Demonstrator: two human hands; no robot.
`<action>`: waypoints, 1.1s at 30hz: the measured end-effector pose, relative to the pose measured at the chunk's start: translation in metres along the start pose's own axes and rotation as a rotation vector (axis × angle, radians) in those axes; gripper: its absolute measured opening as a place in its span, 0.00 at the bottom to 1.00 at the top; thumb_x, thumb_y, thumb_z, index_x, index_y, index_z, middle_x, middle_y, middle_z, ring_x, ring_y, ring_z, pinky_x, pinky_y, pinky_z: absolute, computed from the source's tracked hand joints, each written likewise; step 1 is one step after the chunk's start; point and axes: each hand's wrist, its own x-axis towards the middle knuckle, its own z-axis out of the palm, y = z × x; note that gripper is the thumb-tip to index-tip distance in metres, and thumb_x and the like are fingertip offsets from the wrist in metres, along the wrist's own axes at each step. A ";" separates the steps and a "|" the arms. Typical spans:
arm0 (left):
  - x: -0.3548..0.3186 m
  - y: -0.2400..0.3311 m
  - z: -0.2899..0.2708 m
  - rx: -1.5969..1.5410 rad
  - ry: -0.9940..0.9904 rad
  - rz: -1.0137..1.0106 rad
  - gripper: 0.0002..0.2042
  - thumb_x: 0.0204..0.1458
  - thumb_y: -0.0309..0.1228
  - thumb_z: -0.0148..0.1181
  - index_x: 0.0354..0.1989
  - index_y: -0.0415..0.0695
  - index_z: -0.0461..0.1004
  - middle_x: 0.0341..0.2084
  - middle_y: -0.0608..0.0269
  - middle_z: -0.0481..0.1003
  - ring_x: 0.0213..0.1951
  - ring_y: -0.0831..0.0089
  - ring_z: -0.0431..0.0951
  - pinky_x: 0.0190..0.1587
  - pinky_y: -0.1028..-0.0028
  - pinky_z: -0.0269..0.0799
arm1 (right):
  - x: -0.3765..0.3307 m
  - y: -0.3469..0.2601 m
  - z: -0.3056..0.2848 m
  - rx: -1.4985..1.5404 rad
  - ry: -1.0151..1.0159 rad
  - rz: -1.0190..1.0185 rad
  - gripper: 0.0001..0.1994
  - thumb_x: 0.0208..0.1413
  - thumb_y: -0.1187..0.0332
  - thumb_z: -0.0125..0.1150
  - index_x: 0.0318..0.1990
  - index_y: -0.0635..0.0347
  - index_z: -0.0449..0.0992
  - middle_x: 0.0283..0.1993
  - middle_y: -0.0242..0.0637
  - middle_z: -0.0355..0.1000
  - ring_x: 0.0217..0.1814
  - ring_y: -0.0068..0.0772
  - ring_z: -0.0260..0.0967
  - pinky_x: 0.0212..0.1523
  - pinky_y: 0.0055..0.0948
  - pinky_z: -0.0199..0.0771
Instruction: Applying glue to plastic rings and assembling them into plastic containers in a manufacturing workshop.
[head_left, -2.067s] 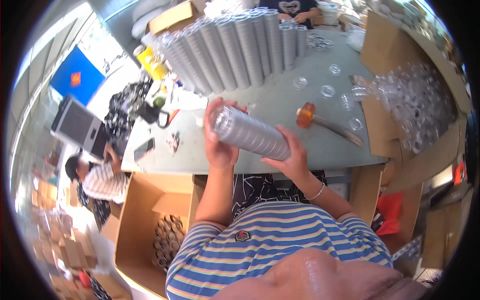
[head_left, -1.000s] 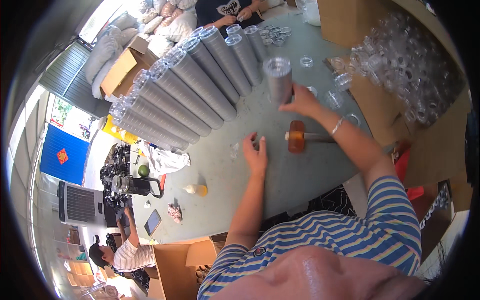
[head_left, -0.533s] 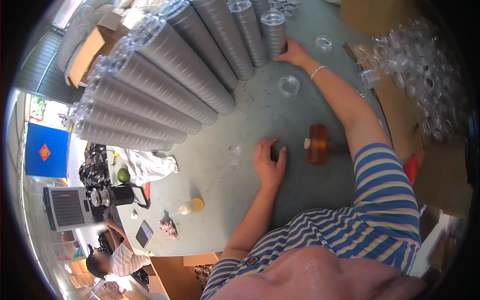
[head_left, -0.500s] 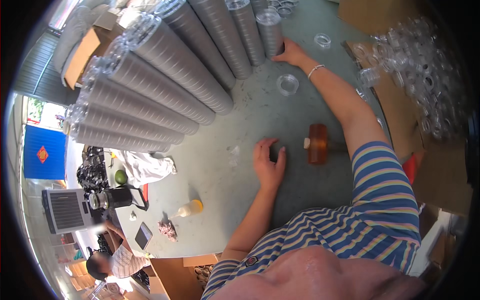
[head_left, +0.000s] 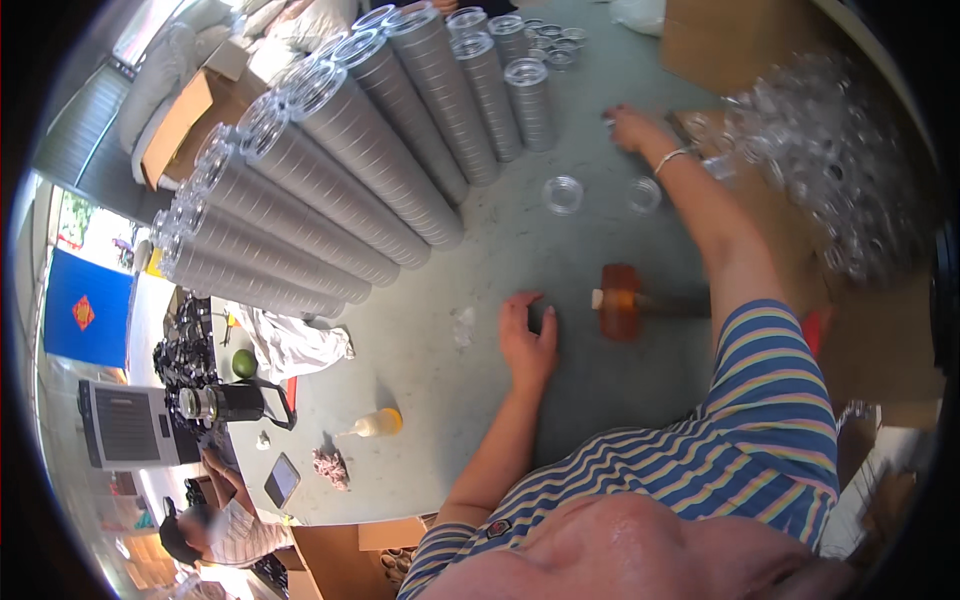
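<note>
My left hand (head_left: 527, 335) rests on the grey-green table (head_left: 420, 350) with its fingers curved and the thumb apart, holding nothing. My right hand (head_left: 637, 130) reaches out at the far right, beside the cardboard; its fingertips are blurred, and whether they hold a clear ring is unclear. Nearer to me lie two clear plastic rings, a left ring (head_left: 563, 195) and a right ring (head_left: 645, 195) by my right forearm. Between my arms lies an amber-headed mallet (head_left: 620, 303), its dark handle pointing right. A short stack of clear rings (head_left: 530, 105) stands left of my right hand.
Tall ring stacks (head_left: 380, 155) line the far left. Loose clear rings (head_left: 830, 160) heap on cardboard (head_left: 770, 220) at right. A yellow-tipped bottle (head_left: 378, 423), phone (head_left: 283, 480), white cloth (head_left: 300, 345) and black-topped jar (head_left: 235, 402) sit left. A person (head_left: 235, 525) sits beyond the table's left end.
My right hand has let go of the short ring stack and moved right. A ring once hidden near my right forearm now shows. The view has shifted slightly; my left hand stays resting.
</note>
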 end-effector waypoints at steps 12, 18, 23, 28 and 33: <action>0.013 -0.015 0.005 -0.026 0.059 -0.036 0.11 0.51 0.27 0.60 0.43 0.39 0.75 0.34 0.58 0.71 0.34 0.67 0.70 0.39 0.69 0.68 | -0.265 -0.096 -0.123 0.545 0.115 -0.310 0.21 0.53 0.57 0.64 0.52 0.54 0.71 0.46 0.41 0.73 0.51 0.47 0.71 0.50 0.41 0.72; 0.006 -0.025 0.007 0.083 0.122 0.084 0.08 0.50 0.26 0.59 0.38 0.38 0.75 0.33 0.56 0.71 0.36 0.63 0.72 0.42 0.67 0.69 | -0.356 -0.038 -0.021 0.196 0.323 -0.173 0.39 0.43 0.53 0.73 0.62 0.57 0.63 0.64 0.49 0.60 0.67 0.53 0.57 0.66 0.48 0.57; -0.015 -0.005 0.003 -0.028 0.155 -0.023 0.08 0.48 0.25 0.60 0.37 0.39 0.76 0.32 0.57 0.72 0.34 0.65 0.74 0.39 0.69 0.71 | -0.368 -0.042 0.023 0.196 0.266 -0.179 0.34 0.42 0.54 0.72 0.57 0.57 0.67 0.58 0.46 0.66 0.62 0.49 0.62 0.60 0.46 0.61; -0.009 -0.008 0.001 0.093 0.176 0.050 0.07 0.47 0.24 0.61 0.35 0.39 0.76 0.33 0.54 0.72 0.35 0.61 0.75 0.38 0.67 0.72 | -0.358 -0.044 0.038 0.211 0.363 -0.210 0.24 0.46 0.61 0.67 0.52 0.56 0.71 0.47 0.41 0.72 0.52 0.45 0.69 0.53 0.46 0.65; 0.003 -0.020 0.007 0.142 0.207 0.153 0.06 0.47 0.25 0.59 0.33 0.38 0.75 0.33 0.52 0.73 0.35 0.57 0.74 0.39 0.65 0.72 | -0.348 -0.051 0.033 0.047 0.456 -0.253 0.20 0.45 0.67 0.64 0.48 0.57 0.72 0.43 0.41 0.72 0.49 0.45 0.69 0.49 0.44 0.67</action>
